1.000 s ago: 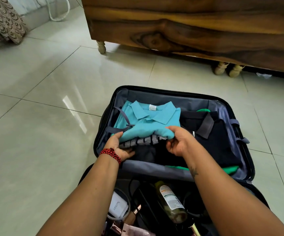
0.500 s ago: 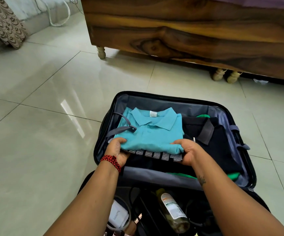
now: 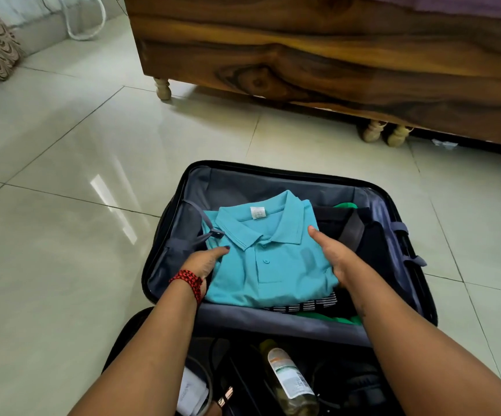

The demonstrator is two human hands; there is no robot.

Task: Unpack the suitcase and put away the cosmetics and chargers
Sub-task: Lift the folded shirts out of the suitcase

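From my remote seat I see the suitcase (image 3: 288, 175) lying open on the pale tiled floor (image 3: 63, 235), in front of a wooden bed frame (image 3: 333, 70) on the far side. The far half is packed with folded clothes. My left hand (image 3: 205, 262), with a red braided band (image 3: 187, 280) at the wrist, grasps the left edge of the teal polo shirt (image 3: 273, 265): the thumb lies on top and the other fingers are tucked out of sight beneath the fabric. My right hand (image 3: 331, 256) grasps the shirt's right edge the same way, thumb on top and fingers under. The shirt sits on a striped garment (image 3: 303, 304), which peeks out at its near edge, with a green garment (image 3: 330, 319) below that. A dark garment (image 3: 375, 244) lies just to the right. In the near half, between my forearms, a clear bottle (image 3: 291, 382) with a label lies on its side, and a white item (image 3: 192, 391) sits to its left, partly cut off by the frame edge.
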